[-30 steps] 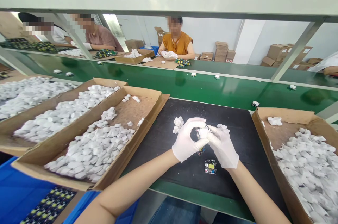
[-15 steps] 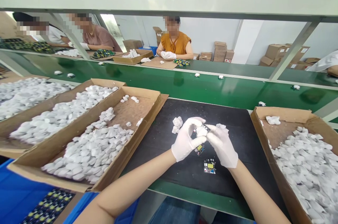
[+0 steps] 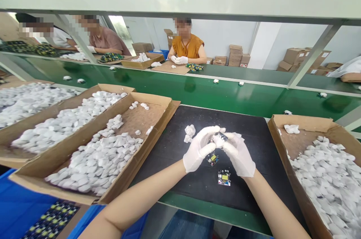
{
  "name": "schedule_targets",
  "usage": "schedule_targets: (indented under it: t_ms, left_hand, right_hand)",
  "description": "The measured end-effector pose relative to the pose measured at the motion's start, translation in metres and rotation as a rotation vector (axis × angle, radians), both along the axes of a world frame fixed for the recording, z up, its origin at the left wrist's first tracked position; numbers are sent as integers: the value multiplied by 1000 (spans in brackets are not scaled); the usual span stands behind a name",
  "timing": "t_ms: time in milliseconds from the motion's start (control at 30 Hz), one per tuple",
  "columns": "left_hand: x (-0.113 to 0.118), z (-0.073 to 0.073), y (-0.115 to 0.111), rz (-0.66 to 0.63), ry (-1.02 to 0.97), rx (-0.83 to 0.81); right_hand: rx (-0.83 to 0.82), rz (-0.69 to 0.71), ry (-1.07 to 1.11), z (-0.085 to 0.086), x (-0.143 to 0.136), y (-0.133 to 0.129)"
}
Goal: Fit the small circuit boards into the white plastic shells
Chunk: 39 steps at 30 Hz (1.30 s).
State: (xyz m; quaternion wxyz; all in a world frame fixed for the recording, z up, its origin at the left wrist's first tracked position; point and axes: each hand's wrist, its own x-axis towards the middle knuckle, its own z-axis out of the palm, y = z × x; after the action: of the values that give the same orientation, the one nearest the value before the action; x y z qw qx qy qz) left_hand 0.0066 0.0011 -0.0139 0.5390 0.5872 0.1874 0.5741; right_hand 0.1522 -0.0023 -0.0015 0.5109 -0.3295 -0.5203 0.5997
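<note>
A small white plastic piece (image 3: 217, 140), with a dark circuit board against it, is pinched between two gloved hands above the black mat (image 3: 254, 133) on the tabletop: the left hand (image 3: 199, 149) curls its fingers around it, the right hand (image 3: 239, 155) grips it from the other side. Two loose circuit boards (image 3: 224, 177) lie on the mat just near of the hands. Cardboard trays of white pieces flank the mat, left (image 3: 153, 133) and right (image 3: 303, 122). Beyond, a green conveyor belt (image 3: 225, 94) carries scattered parts past a seated worker (image 3: 187, 45).
</note>
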Motion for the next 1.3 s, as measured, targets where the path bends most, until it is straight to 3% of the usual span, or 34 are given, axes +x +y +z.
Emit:
schedule_targets:
  t_ms: [67, 233, 400, 567, 767, 1000, 1167, 1300]
  left_hand:
    - [-1, 1, -1, 35, 79, -7]
    - [-4, 4, -3, 166, 308, 180]
    - [-2, -2, -1, 98, 249, 123]
    - [5, -6, -1, 38, 106, 88]
    - [6, -10, -3, 211, 118, 90]
    - [5, -10, 0, 410, 283, 133]
    - [3, -7, 4, 371, 360, 373]
    - [0, -5, 8, 289, 417, 411]
  right_hand:
    - [6, 28, 24, -1, -1, 0]
    - [-68, 115, 144, 6, -2, -5]
    - [-173, 146, 212, 12, -4, -8]
    - [-189, 147, 241, 7, -7, -7]
    - [-192, 226, 301, 2, -11, -8]
    - [-283, 173, 310, 2, -18, -9]
    - [-286, 171, 272, 6, -14, -11]
    - [-321, 137, 251, 8, -11, -10]
